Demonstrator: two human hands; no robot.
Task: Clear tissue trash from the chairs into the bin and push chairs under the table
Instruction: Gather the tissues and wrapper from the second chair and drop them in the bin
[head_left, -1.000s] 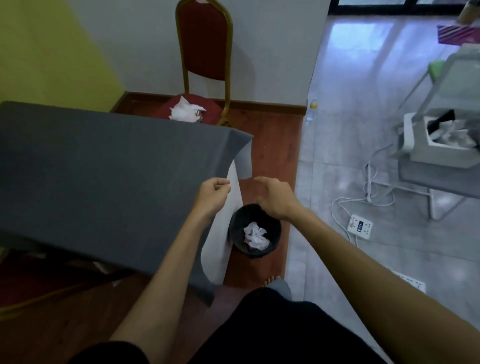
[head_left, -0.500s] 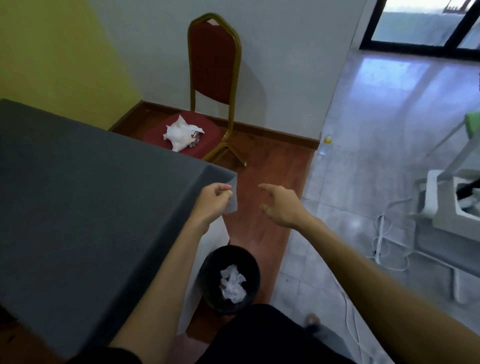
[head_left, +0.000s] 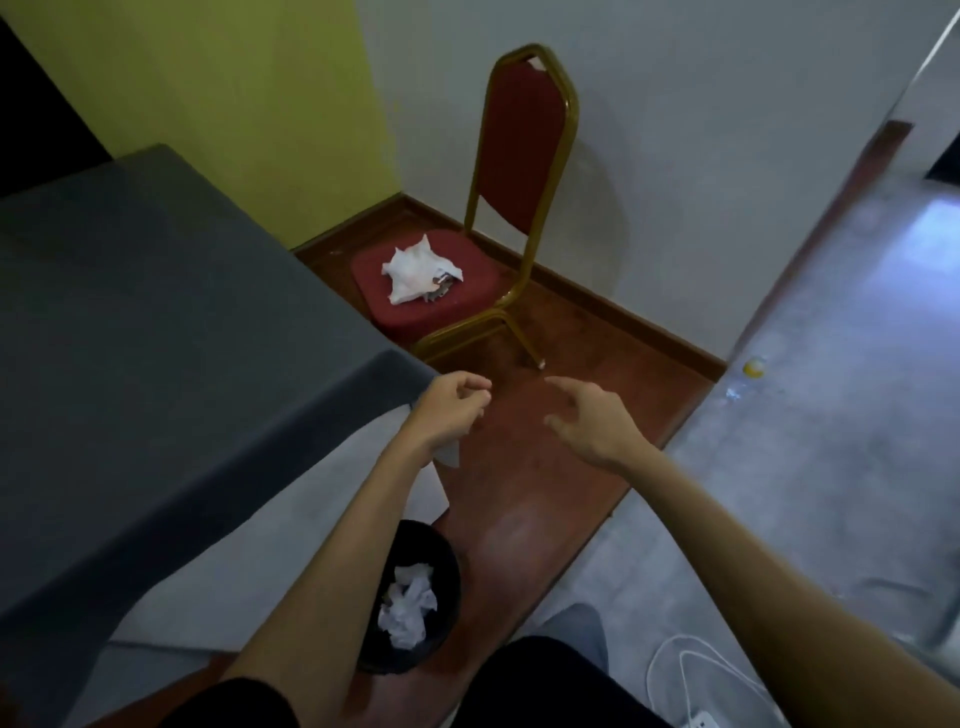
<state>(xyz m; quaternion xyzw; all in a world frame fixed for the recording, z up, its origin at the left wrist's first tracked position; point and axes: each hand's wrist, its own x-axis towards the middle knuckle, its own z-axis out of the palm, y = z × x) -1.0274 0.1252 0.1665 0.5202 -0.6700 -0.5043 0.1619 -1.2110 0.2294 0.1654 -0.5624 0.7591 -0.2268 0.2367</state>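
A red chair with a gold frame stands against the white wall, past the table's corner. Crumpled white tissue lies on its seat, with a small dark scrap beside it. Near my feet stands a black bin holding crumpled tissue. My left hand hovers by the table corner with its fingers curled in and nothing seen in them. To its right my right hand is open with spread fingers. Both hands are well short of the chair.
The table under a grey cloth fills the left side. Brown wood floor runs between table and chair, grey tile to the right. A white cable lies at the lower right. A small yellow object lies on the tile edge.
The view has moved forward and up toward the chair, which now looks nearer. The bin has slipped lower in the frame. Both hands stay held out in front.
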